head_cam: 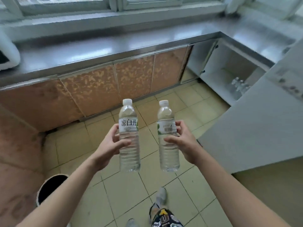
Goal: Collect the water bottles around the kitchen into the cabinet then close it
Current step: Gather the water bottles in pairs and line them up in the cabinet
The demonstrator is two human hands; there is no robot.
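- Standing on a tiled floor point(127, 185), a person faces a long shiny metal counter point(98, 46) that runs under a window point(68, 2) and turns a corner on the right.
- Orange doors with a leaf pattern point(91, 90) sit shut under the counter.
- A round dark bin point(52, 187) stands on the floor at the lower left, near the left arm.
- A big pale flat surface point(255, 125) juts in from the right, between the person and the open cabinet.
- The left hand point(111, 141) is curled round the middle of one water bottle point(129, 136), held upright with its white cap up.
- The right hand point(182, 141) is curled round the other water bottle point(168, 138) in the same way.
- Both bottles are side by side but apart, up in front of the person, over the floor.
- The open cabinet point(213, 72) is at the far right corner, well apart from the hands, its door point(196, 61) swung out.
- Inside it, some clear bottles point(237, 84) show, too blurry to count.
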